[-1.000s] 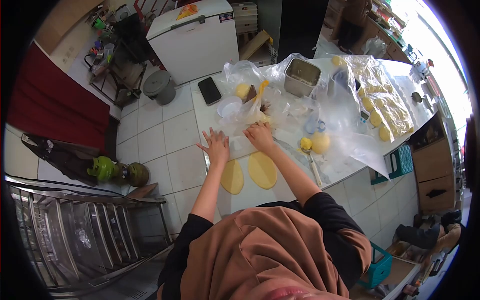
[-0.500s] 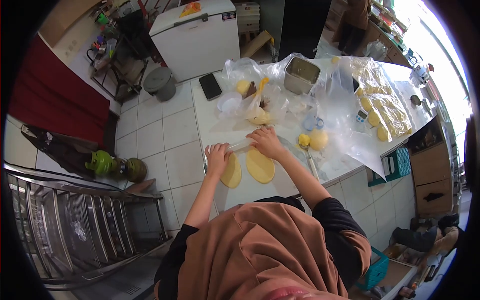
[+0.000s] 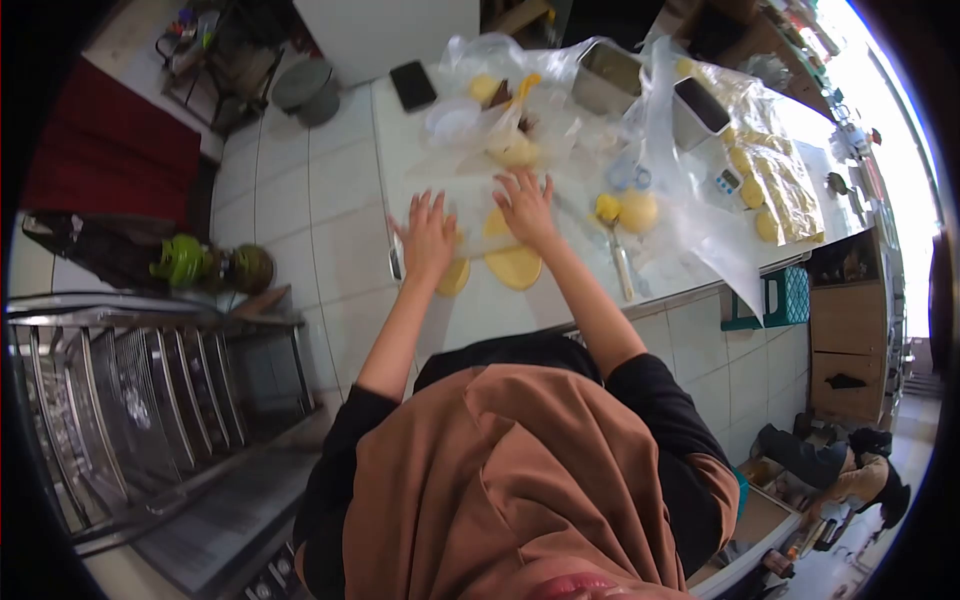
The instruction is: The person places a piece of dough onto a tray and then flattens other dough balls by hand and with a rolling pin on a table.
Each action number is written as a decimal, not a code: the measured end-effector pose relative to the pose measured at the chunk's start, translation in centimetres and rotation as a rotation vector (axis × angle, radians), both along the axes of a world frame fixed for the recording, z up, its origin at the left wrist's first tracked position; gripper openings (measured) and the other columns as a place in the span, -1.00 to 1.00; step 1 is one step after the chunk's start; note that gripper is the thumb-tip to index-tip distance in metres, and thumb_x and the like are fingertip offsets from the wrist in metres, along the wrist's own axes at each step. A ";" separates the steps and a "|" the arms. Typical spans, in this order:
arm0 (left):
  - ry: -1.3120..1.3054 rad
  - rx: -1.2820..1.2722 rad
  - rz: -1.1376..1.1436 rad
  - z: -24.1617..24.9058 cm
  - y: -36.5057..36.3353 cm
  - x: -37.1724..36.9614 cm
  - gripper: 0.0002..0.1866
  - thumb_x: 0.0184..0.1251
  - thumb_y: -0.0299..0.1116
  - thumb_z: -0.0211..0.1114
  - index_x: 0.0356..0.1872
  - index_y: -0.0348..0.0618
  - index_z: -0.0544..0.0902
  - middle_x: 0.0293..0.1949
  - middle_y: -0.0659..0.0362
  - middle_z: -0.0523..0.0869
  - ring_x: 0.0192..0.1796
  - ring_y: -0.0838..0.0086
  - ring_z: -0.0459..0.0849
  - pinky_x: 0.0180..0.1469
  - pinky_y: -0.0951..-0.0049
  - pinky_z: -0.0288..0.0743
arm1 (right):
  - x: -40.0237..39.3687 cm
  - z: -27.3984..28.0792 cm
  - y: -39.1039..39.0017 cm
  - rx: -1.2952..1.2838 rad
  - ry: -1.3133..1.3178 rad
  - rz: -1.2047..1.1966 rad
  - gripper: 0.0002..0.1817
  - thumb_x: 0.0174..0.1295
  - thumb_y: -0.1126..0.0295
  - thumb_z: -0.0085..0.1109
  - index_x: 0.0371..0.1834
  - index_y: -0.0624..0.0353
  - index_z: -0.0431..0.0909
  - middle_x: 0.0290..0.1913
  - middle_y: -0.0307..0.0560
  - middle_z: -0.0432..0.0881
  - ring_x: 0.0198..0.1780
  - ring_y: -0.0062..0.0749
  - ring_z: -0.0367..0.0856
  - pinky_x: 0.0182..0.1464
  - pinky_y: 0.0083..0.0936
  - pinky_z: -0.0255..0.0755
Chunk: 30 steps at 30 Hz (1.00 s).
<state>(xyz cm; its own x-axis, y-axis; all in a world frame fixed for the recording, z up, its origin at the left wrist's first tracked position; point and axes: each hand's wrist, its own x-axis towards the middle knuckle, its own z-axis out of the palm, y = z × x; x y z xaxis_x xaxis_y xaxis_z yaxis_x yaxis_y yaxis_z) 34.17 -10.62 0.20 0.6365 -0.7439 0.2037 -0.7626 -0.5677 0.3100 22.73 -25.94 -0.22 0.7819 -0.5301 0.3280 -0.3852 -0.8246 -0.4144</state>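
Both my hands are over a pale rolling pin that lies across two flat yellow dough pieces. My left hand has its fingers stretched out on the pin's left end, above the smaller-looking dough piece. On the right end my right hand rests with fingers spread. The right dough oval shows on both sides of the pin. Right of my right hand are a spoon with yellow filling and a round dough ball.
Behind my hands lie plastic sheets, a metal tin, a second tin, blue scissors, a timer and a phone. Foil with dough balls is at the right. A person is at the lower right.
My fingers have gone from curled over the pin to stretched out flat, and the pin has rolled onto the dough pieces. The view has tilted, so the table appears higher.
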 end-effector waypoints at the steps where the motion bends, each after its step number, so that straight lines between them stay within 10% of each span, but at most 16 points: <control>1: 0.018 0.054 0.050 -0.5 0.2 -0.4 -0.40 0.30 -0.02 0.02 0.32 0.01 0.23 0.36 0.09 0.19 0.43 0.23 0.05 0.34 -0.24 -0.40 | -0.1 0.2 0.2 -0.017 0.028 0.007 -0.58 0.28 0.14 -0.06 0.18 -0.01 0.35 0.28 -0.08 0.26 0.38 -0.13 0.07 0.32 0.20 -0.19; 7: -0.060 0.164 0.051 -0.6 2.8 -4.2 -0.28 0.30 0.05 -0.02 0.41 -0.04 0.04 0.44 0.09 0.00 0.48 0.20 -0.13 0.38 -0.16 -0.40 | -4.5 0.0 3.4 -0.122 0.209 0.057 -0.44 0.33 0.14 -0.16 0.39 -0.06 0.09 0.40 -0.08 0.12 0.42 -0.10 0.01 0.34 0.13 -0.16; 19: 0.111 -0.177 -0.256 -1.5 10.8 -10.0 -0.66 0.08 -0.52 0.19 -0.05 -0.15 0.47 -0.05 0.13 0.53 0.05 0.23 0.44 0.18 0.09 0.15 | -15.4 1.6 8.1 0.173 0.103 0.205 -0.45 0.20 0.44 0.02 0.31 0.10 0.23 0.29 -0.06 0.31 0.36 -0.19 0.18 0.38 -0.15 -0.06; 24: -0.011 -0.305 -0.162 -1.0 12.2 -9.6 -0.61 0.03 -0.56 0.21 -0.04 -0.16 0.47 -0.07 0.09 0.53 0.02 0.18 0.43 0.11 0.17 0.18 | -15.3 3.3 1.6 0.312 -0.407 -0.356 -0.65 0.22 0.53 0.01 0.10 0.23 0.39 0.08 0.10 0.48 0.17 -0.10 0.41 0.21 -0.30 0.24; 30: 0.033 -0.523 0.161 -0.1 13.1 -7.9 -0.64 0.12 -0.52 0.19 0.00 -0.21 0.44 -0.06 0.03 0.50 0.04 0.12 0.39 0.13 0.15 0.16 | -19.1 5.2 -5.4 0.554 0.121 -0.922 -0.36 0.11 0.13 0.26 0.12 0.27 0.20 0.04 0.23 0.46 0.09 0.04 0.45 0.11 -0.28 0.32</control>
